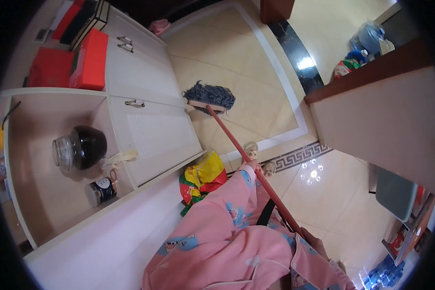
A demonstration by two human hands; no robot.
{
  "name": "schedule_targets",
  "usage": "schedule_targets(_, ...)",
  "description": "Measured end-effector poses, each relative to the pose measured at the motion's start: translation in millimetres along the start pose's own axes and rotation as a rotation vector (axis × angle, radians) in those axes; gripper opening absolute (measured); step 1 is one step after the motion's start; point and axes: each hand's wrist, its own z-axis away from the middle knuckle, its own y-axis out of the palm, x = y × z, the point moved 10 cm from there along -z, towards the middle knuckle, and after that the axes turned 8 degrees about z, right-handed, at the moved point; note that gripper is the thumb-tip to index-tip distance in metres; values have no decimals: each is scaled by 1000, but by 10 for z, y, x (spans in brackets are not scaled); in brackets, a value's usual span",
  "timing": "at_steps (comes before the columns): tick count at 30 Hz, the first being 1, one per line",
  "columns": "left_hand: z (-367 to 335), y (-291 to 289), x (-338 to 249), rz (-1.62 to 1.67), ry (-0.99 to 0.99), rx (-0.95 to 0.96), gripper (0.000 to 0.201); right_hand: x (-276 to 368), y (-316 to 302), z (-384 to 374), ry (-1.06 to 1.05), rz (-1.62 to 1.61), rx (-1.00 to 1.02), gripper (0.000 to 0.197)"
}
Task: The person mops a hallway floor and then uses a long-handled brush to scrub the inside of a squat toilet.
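Note:
A mop with a red handle (229, 136) slants from the lower right up to its dark grey, shaggy head (211, 95), which rests on the tiled floor beside the white cabinet. My left hand (253, 166) is closed around the middle of the handle. Lower down, my right hand (314, 241) grips the handle near its upper end, partly hidden by the pink sleeve. Both forearms are in pink patterned sleeves. My feet, in light slippers (269, 168), show just beyond the left hand.
The white cabinet (142, 121) runs along the left, with a dark glass jar (89, 147) and red boxes (89, 60). A yellow and red bag (205, 174) stands against it. A wall end (377, 116) juts in at right. Water bottles (369, 36) stand beyond.

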Motion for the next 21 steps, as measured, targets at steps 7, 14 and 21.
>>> schedule_targets(7, 254, -142, 576, -515, 447, -549, 23, 101, -336, 514, 205, 279, -21, 50)
schedule_targets(14, 805, 439, 667, -5, -165, -429, 24, 166, -293, 472, 215, -27, -97, 52)
schedule_targets(21, 460, 477, -1745, -1154, 279, -328, 26, 1060, -158, -563, 30, -352, -23, 54)
